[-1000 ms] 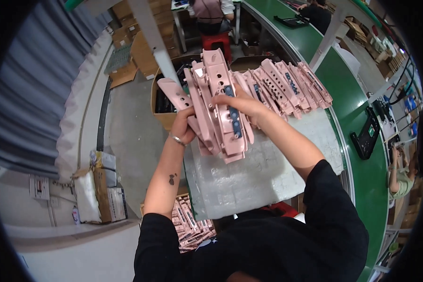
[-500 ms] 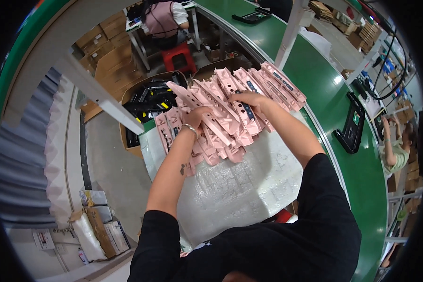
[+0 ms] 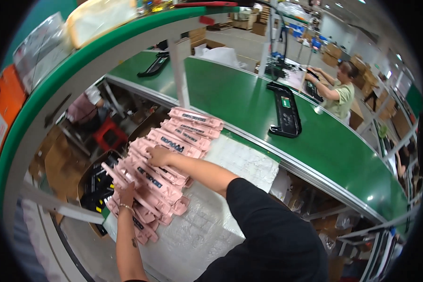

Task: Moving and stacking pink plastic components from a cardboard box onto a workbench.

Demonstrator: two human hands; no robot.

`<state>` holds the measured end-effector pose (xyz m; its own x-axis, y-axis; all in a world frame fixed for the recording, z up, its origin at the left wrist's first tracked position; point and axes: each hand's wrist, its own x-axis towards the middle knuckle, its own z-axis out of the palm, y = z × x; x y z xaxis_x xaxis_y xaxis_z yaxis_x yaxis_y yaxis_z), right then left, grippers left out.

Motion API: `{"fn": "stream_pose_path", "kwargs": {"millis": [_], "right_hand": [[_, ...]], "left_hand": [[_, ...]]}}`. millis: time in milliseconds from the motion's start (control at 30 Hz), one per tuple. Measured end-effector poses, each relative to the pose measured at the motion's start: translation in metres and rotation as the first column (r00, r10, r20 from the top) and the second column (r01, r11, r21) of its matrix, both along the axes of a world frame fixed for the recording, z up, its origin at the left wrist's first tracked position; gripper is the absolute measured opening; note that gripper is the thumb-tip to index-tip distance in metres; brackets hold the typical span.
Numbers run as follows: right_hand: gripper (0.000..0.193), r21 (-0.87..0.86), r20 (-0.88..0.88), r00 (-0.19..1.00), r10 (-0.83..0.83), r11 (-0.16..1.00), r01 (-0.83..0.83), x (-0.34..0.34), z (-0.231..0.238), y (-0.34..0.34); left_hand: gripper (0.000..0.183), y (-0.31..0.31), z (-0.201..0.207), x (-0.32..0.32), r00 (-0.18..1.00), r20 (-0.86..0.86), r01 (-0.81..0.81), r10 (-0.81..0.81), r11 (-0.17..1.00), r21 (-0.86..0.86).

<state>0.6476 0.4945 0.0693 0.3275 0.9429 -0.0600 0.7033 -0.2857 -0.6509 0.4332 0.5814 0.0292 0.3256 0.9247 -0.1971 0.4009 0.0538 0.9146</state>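
A heap of long pink plastic housings (image 3: 157, 185), several with dark inset strips and holes, lies across the wrapped work surface (image 3: 197, 239). My left hand (image 3: 126, 191), a bangle at its wrist, is closed round the near end of a pink housing at the heap's left side. Farther back and to the right, my right hand (image 3: 160, 156) reaches over the heap with its fingers bent down onto another pink housing. The fingertips of both hands are partly hidden among the parts.
A green conveyor belt (image 3: 225, 89) runs along the far side, with a black plastic frame (image 3: 285, 110) and another black frame (image 3: 153, 64) on it. Left of the heap stands a box of black parts (image 3: 97, 188). A red stool (image 3: 110, 134) is behind. A co-worker (image 3: 340, 91) works across the belt.
The view has swung to the right, so the heap now appears farther left and more of the belt shows. Both hands stay at the pink housings.
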Motion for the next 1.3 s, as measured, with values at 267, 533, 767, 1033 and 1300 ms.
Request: {"fn": "stream_pose_path", "kwargs": {"millis": [267,533,767,1033,1300], "right_hand": [[0.055,-0.19,0.125,0.99,-0.058,0.978,0.082,-0.005,0.03,0.004],[0.042,0.497,0.264,0.907,-0.328,0.852,0.163,0.024,0.004,-0.013],[0.046,0.061,0.21,0.938,0.275,0.954,-0.294,-0.091,0.038,-0.01],[0.076,-0.058,0.592,0.758,0.275,0.952,-0.3,-0.125,0.038,0.018],[0.058,0.386,0.444,0.891,0.098,0.876,-0.289,-0.125,0.052,-0.034]], "left_hand": [[0.091,0.008,0.034,-0.017,0.907,-0.37,0.244,-0.204,0.968,0.064],[0.082,-0.043,0.029,0.075,0.831,-0.479,0.369,-0.284,0.925,0.092],[0.051,-0.023,-0.01,-0.003,0.951,0.307,0.008,0.031,0.992,-0.123],[0.066,-0.013,-0.027,-0.041,0.997,-0.062,0.065,-0.049,0.959,0.275],[0.059,-0.113,0.011,-0.105,0.975,0.215,-0.004,-0.053,0.967,0.256]]}}
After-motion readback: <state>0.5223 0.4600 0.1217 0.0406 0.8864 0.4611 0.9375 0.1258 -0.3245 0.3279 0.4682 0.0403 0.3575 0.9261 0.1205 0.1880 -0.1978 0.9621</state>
